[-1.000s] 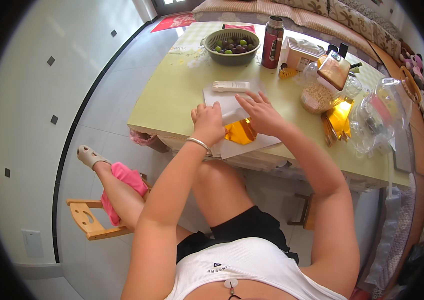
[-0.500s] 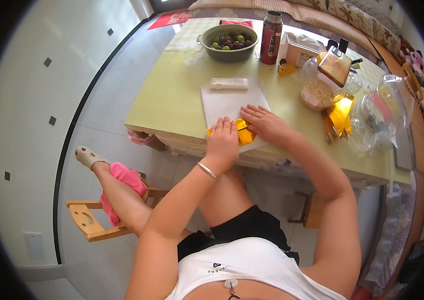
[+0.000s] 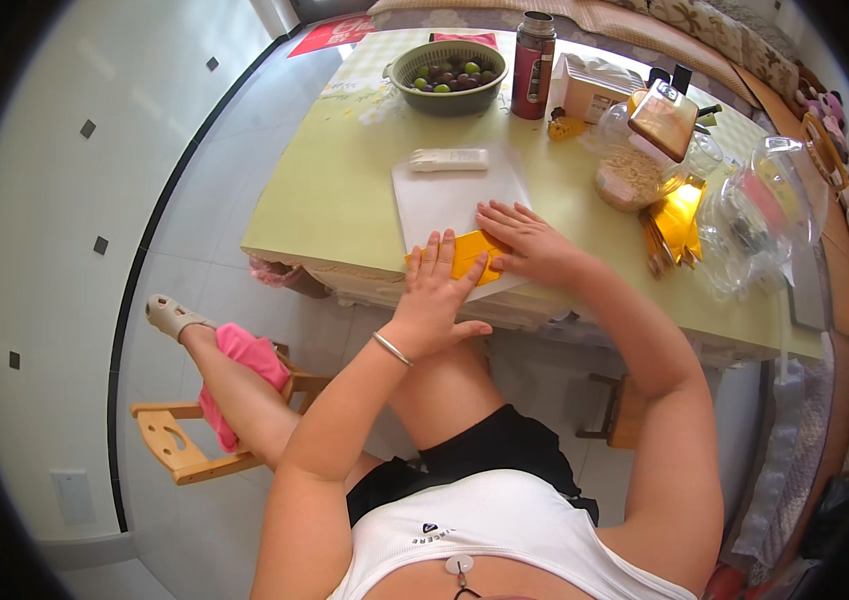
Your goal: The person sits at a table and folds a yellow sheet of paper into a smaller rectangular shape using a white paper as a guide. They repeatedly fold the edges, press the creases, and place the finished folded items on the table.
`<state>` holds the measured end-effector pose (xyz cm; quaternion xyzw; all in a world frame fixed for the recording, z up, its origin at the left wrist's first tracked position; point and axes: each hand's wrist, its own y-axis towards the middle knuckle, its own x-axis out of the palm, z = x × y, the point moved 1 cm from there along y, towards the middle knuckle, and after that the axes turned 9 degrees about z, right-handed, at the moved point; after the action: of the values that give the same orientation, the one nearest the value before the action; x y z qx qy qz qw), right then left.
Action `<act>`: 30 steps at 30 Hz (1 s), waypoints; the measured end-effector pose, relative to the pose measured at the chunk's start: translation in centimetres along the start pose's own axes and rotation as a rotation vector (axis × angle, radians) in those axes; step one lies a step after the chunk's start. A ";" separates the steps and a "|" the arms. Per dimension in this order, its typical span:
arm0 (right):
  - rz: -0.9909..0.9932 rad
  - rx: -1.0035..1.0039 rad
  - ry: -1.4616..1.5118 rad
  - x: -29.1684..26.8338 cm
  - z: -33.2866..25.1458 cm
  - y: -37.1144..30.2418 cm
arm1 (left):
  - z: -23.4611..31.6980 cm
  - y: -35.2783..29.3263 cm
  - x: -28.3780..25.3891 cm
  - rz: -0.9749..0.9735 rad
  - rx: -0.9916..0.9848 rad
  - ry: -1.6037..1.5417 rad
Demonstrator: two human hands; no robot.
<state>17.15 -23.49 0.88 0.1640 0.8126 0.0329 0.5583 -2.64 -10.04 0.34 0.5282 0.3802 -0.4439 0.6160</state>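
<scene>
Pressing flat on a yellow-orange sheet [image 3: 472,254] at the near edge of the white mat [image 3: 455,195] on the green table [image 3: 335,190]: left hand [image 3: 435,295] and right hand [image 3: 525,240], fingers spread, grasping nothing; possibly folded paper, hard to tell.

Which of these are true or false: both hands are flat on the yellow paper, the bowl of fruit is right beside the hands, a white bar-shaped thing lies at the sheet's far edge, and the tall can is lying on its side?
1. Both the left hand and right hand press flat on the yellow paper. True.
2. The bowl of fruit sits right beside the hands. False: it is at the far end of the table.
3. A white bar-shaped object lies at the far edge of the white sheet. True.
4. The tall can lies on its side. False: it stands upright.
</scene>
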 end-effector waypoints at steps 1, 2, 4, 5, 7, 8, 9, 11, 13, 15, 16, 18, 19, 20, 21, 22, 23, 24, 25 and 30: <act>-0.004 -0.025 0.008 0.1 0.5 -0.1 | 0.0 0.0 -0.1 0.002 0.007 -0.017; -0.008 -0.049 0.016 0.1 0.9 -0.1 | -0.1 0.1 -0.1 -0.002 0.027 -0.014; -0.018 -0.066 0.019 0.1 1.1 0.0 | -0.2 0.1 -0.5 -0.008 0.056 -0.002; -0.023 -0.074 0.020 0.0 1.1 0.0 | -0.2 -0.1 -0.7 -0.006 0.087 -0.006; -0.038 -0.089 -0.017 -0.5 0.8 -0.1 | -0.5 -0.1 -1.3 0.007 0.158 -0.002; -0.045 -0.096 -0.036 -0.7 0.7 -0.1 | -1.0 -0.3 -1.3 0.046 0.151 -0.073; -0.041 -0.105 -0.021 -0.8 0.5 0.1 | -1.7 -0.8 -1.1 0.084 0.137 -0.138; -0.037 -0.114 0.007 -1.0 0.3 0.1 | -3.0 -1.6 -0.3 0.208 0.093 -0.220; -0.025 -0.103 0.025 -1.2 0.1 -0.6 | -3.6 -2.3 -0.1 0.379 0.018 -0.247; 0.020 -0.079 0.033 -1.3 -0.5 -1.6 | -3.2 -3.1 -0.4 0.439 -0.018 -0.224; 0.060 -0.059 0.032 -1.3 -1.0 -2.5 | -2.8 -3.1 -0.7 0.469 -0.035 -0.216; 0.149 -0.040 0.015 -1.1 -1.9 -3.6 | -2.5 -3.0 -1.4 0.504 -0.076 -0.178; 0.199 -0.039 0.000 -0.8 -2.4 -4.0 | -2.4 -3.0 -1.6 0.521 -0.096 -0.159; 0.249 -0.038 -0.016 -0.4 -2.8 -4.3 | -2.5 -3.0 -1.3 0.557 -0.111 -0.167; 0.333 -0.052 -0.016 0.0 -3.3 -4.4 | -2.8 -2.9 -1.1 0.594 -0.125 -0.172; 0.417 -0.066 -0.016 0.6 -3.7 -4.3 | -3.1 -2.9 -0.8 0.632 -0.140 -0.177; 0.501 -0.080 -0.016 1.0 -4.1 -4.3 | -3.4 -2.9 -0.6 0.631 -0.162 -0.216; 0.528 -0.059 0.029 1.2 -4.4 -4.3 | -3.7 -2.8 -0.5 0.631 -0.185 -0.256; 0.555 -0.038 0.075 1.3 -4.7 -4.3 | -4.0 -2.8 -0.5 0.631 -0.208 -0.295; 0.641 0.211 0.515 2.0 -5.4 -3.9 | -4.7 -3.1 -1.0 0.582 -0.395 -0.536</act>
<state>10.70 -25.89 0.20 0.4509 0.8324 0.1614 0.2788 -5.91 -5.40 -0.43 0.3518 0.1200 -0.2922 0.8812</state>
